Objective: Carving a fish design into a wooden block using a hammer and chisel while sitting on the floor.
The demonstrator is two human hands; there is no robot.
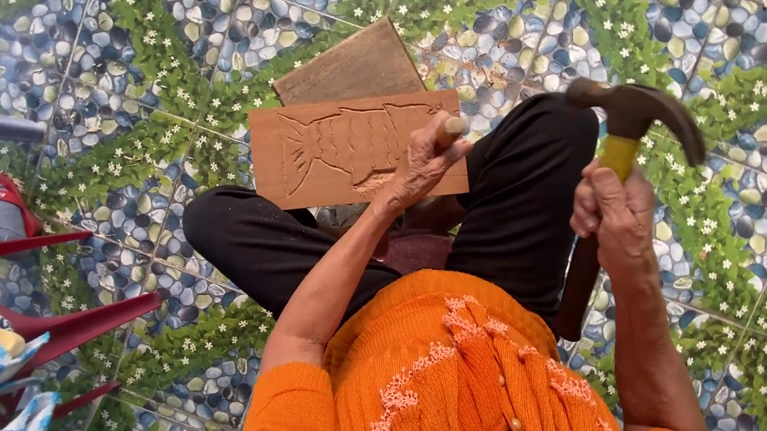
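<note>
A flat wooden board (329, 150) with a fish outline carved into it rests across my crossed legs in black trousers. My left hand (418, 166) is closed around a wooden-handled chisel (453, 127), held against the board's right part. My right hand (616, 212) grips the handle of a claw hammer (643, 112), raised to the right of the board with its dark head up and a yellow band under the head. I wear an orange knitted top.
A second, plainer wooden board (351, 65) lies on the floor just beyond the carved one. The floor has a pebble-and-leaf pattern. A red plastic chair (52, 317) with striped cloth stands at the left, near another person's foot in a red sandal (1, 194).
</note>
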